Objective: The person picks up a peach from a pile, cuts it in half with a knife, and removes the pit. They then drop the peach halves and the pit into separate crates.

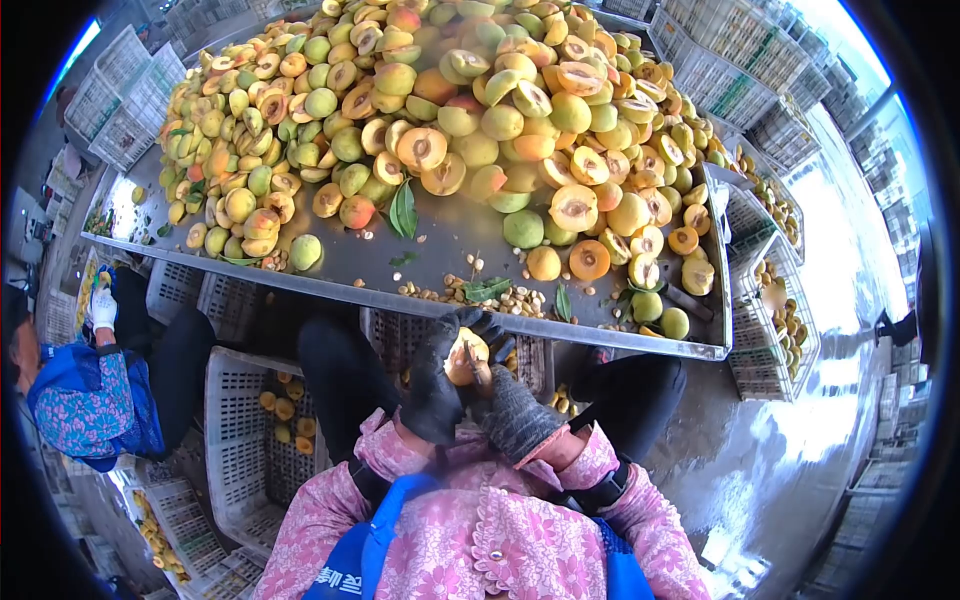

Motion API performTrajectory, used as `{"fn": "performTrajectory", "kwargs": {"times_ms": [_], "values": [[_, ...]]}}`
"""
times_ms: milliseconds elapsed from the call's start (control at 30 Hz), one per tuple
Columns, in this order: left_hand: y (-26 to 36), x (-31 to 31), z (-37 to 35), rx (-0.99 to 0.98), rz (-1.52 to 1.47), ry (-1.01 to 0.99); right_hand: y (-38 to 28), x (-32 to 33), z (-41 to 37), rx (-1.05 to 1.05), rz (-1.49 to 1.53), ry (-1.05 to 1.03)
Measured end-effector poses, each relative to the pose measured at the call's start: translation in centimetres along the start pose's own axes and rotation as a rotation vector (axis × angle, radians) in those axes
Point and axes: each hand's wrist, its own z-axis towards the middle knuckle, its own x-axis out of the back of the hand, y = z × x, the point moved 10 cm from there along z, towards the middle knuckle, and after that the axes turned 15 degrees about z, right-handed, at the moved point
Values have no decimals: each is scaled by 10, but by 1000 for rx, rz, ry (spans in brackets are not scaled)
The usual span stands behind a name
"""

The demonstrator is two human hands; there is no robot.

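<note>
My left hand [437,380], in a black glove, is wrapped round a peach half [464,358] in front of my chest, just below the metal table's front edge. Beside it, on the right, my right hand [515,412] in a dark grey knitted glove is closed against the fruit. Something narrow and dark shows between its fingers and the fruit; I cannot make out what it is. Above both hands, the metal table [330,265] bears a big heap of whole and halved peaches [440,130], with several loose pits [515,300] near the front edge.
A white crate [235,440] with several peach halves stands at my left knee. Another crate [545,365] is under my hands. More filled crates [755,350] stand right of the table. At the far left sits a co-worker [85,400] with a white glove. Stacked crates [715,60] rise behind.
</note>
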Motion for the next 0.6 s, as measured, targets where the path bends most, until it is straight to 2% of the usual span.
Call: {"fn": "performTrajectory", "kwargs": {"times_ms": [33, 100, 167, 200, 267, 300, 367, 400, 467, 533, 600], "values": [[-7, 7, 0, 26, -5, 9, -1, -4, -1, 67, -64, -31], [14, 9, -2, -304, 695, -46, 4, -7, -3, 142, -149, -82], [9, 6, -2, -319, 821, -124, 3, -5, -4, 100, -141, -109], [-1, 8, 4, -172, 596, -168, 4, -3, -4, 49, -115, -117], [-1, 3, 5, -144, 638, -247, 7, -4, -5, 64, -89, -131], [7, 0, 2, -266, 907, -283, 7, -5, -5, 72, -77, -137], [13, 2, -1, -266, 921, -267, 15, -6, -4, -6, -101, -134], [9, 7, 0, -143, 665, -217, 18, -7, -3, -46, -114, -131], [9, 6, -3, -18, 326, -169, -1, -2, -2, -40, -38, -80], [20, 3, -5, -12, 168, -172, -5, -7, 1, 5, -40, -103], [12, 17, -4, -85, 463, -101, 4, -17, 6, 79, -103, -177]]}}
